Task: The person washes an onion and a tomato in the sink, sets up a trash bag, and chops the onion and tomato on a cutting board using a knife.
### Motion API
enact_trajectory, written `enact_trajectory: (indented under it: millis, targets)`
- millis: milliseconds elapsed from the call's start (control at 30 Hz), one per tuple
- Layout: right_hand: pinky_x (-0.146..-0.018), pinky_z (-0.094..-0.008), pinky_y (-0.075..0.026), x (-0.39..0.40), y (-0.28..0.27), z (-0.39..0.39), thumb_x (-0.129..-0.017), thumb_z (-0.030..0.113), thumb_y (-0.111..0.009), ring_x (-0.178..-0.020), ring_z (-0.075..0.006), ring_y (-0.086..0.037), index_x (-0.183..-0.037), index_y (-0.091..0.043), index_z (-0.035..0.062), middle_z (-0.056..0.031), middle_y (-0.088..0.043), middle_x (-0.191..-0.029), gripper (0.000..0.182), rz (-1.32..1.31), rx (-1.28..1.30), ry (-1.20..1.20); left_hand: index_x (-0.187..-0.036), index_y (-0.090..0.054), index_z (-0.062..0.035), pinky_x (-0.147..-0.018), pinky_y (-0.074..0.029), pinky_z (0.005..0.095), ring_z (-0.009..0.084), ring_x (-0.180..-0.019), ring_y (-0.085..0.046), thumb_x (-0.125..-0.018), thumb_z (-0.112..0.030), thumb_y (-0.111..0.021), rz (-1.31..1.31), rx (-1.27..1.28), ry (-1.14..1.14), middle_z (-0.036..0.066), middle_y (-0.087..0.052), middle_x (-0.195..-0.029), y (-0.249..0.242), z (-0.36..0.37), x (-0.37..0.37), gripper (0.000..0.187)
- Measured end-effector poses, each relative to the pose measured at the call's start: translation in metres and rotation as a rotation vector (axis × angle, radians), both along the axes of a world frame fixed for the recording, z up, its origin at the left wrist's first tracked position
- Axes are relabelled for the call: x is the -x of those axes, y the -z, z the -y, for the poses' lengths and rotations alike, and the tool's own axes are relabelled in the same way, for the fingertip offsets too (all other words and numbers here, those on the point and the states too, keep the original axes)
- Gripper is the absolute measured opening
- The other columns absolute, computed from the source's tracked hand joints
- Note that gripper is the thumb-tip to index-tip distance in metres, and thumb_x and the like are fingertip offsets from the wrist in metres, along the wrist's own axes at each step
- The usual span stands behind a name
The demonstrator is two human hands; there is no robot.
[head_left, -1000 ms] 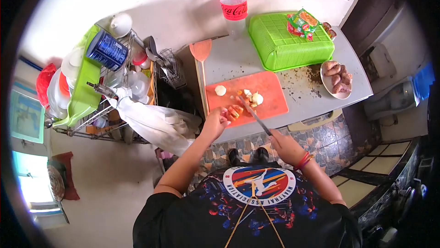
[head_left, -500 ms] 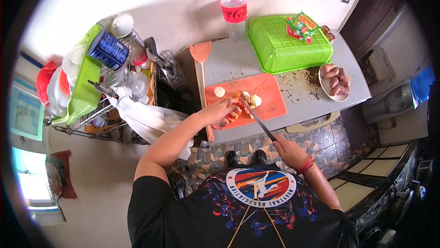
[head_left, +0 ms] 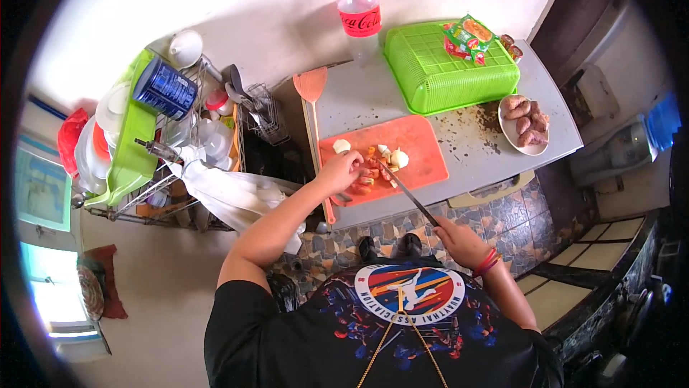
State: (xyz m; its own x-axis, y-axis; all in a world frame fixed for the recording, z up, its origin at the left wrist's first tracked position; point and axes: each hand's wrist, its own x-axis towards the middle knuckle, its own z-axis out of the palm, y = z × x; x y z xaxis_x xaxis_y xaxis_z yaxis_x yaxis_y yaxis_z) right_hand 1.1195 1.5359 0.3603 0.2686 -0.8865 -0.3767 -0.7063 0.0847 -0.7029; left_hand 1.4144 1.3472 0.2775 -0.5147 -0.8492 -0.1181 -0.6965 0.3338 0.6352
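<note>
An orange cutting board (head_left: 423, 133) lies on the grey table, with cut red tomato pieces (head_left: 363, 184) and pale peeled pieces (head_left: 399, 159) on it. My right hand (head_left: 460, 241) is closed round the handle of a long knife (head_left: 415, 201), whose tip rests at the cut pieces. My left hand (head_left: 341, 173) is over the board's left part, beside the tomato, its fingers drawn together; what they hold, if anything, is too small to make out. A white round piece (head_left: 341, 146) lies just beyond that hand.
An orange fly swatter (head_left: 311, 88) lies along the table's left edge. Behind the board stand a cola bottle (head_left: 359, 18) and an upturned green basket (head_left: 448, 83) with packets (head_left: 470, 38) on top. A plate (head_left: 511, 134) of reddish-brown roots is at right; a dish rack (head_left: 122, 208) stands left.
My left hand has lifted and drawn back a little to the left, uncovering tomato pieces. The knife tip stays near the pieces. The whole view has shifted slightly.
</note>
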Motion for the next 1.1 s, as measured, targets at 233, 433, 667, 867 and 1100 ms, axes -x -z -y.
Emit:
enact_trajectory:
  millis: [233,433,667,867,1100]
  targets:
    - [-0.071,-0.0568,-0.042,-0.002,-0.002,0.009,-0.096,0.023,-0.040,-0.082,-0.0499,-0.056,-0.120,-0.044,0.0050,-0.0310,-0.060,-0.085,0.030,0.040,0.092,-0.036,-0.085,-0.061,-0.0007,-0.068,-0.050,0.0369,0.0267,-0.077,-0.065,-0.070,-0.025,-0.078,0.147,-0.037,-0.093,0.016,-0.066,-0.080,-0.011,-0.003,0.030,0.033]
    - [-0.072,-0.0574,-0.042,-0.001,-0.012,0.012,-0.097,0.024,-0.039,-0.083,-0.0501,-0.056,-0.124,-0.043,0.0058,-0.0314,-0.060,-0.087,0.033,0.014,0.041,-0.014,-0.081,-0.063,-0.0019,-0.070,-0.050,0.0379,0.0281,-0.076,-0.065,-0.070,-0.014,-0.076,0.184,-0.209,-0.025,0.015,-0.065,-0.079,-0.011,0.011,0.032,0.021]
    - [-0.073,-0.0575,-0.042,0.005,-0.003,0.011,-0.097,0.025,-0.039,-0.083,-0.0501,-0.056,-0.126,-0.042,0.0069,-0.0311,-0.060,-0.087,0.035,0.029,0.048,-0.013,-0.094,-0.064,-0.0027,-0.074,-0.050,0.0313,0.0215,-0.090,-0.061,-0.074,0.002,-0.060,-0.016,-0.234,0.197,0.010,-0.059,-0.096,-0.004,0.023,0.010,0.021]
    - [-0.073,-0.0571,-0.042,0.006,0.000,0.012,-0.096,0.026,-0.039,-0.083,-0.0499,-0.056,-0.126,-0.042,0.0073,-0.0305,-0.061,-0.087,0.035,0.018,0.025,-0.003,-0.119,-0.053,-0.0069,-0.098,-0.042,0.0365,0.0293,-0.112,-0.052,-0.070,0.000,-0.065,0.021,-0.091,0.522,0.011,-0.053,-0.113,-0.018,0.013,-0.003,0.051]
    - [-0.073,-0.0554,-0.043,-0.003,0.018,0.008,-0.097,0.026,-0.039,-0.086,-0.0491,-0.056,-0.125,-0.044,0.0050,-0.0293,-0.061,-0.092,0.035,-0.028,0.029,-0.055,-0.116,-0.056,-0.0045,-0.094,-0.043,0.0397,0.0331,-0.106,-0.052,-0.065,-0.016,-0.077,0.003,0.044,0.402,0.015,-0.051,-0.115,0.003,-0.010,-0.009,0.056]
